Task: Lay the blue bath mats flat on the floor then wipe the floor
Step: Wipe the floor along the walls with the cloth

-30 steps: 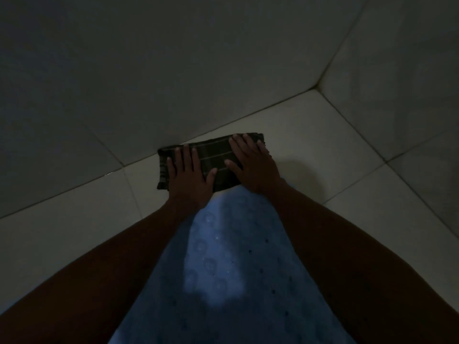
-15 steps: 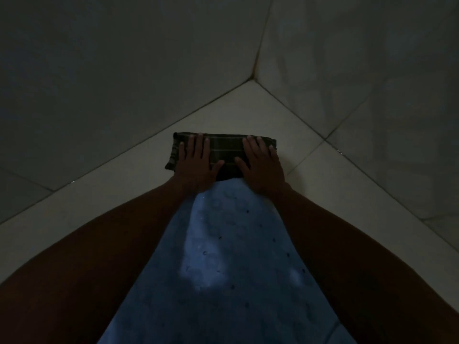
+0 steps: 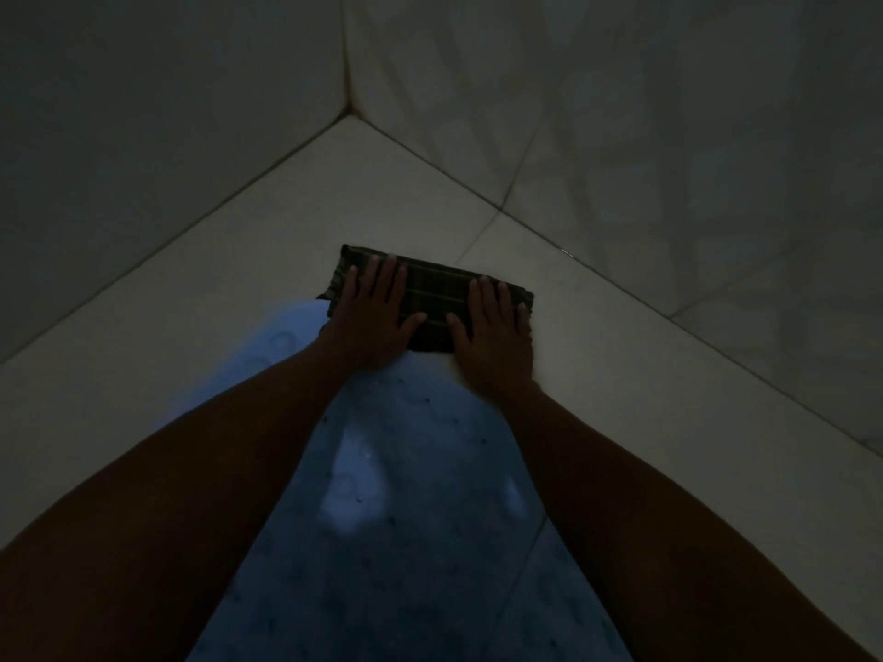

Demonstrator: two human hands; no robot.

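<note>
A dark checked cloth, folded into a strip, lies on the pale tiled floor near the corner of the room. My left hand presses flat on its left part, fingers spread. On the cloth's right end rests my right hand, also flat with fingers apart. A light blue bath mat with small holes lies flat on the floor between my forearms, its far edge touching the cloth. The room is dim.
Two tiled walls meet in a corner just beyond the cloth. Grout lines cross the floor to the right of the cloth. Bare floor tiles show to the left and right of the mat.
The cloth under both hands has slid along the floor toward the corner, and my view has turned so the corner sits higher and more central. My hands are now wider apart on the cloth.
</note>
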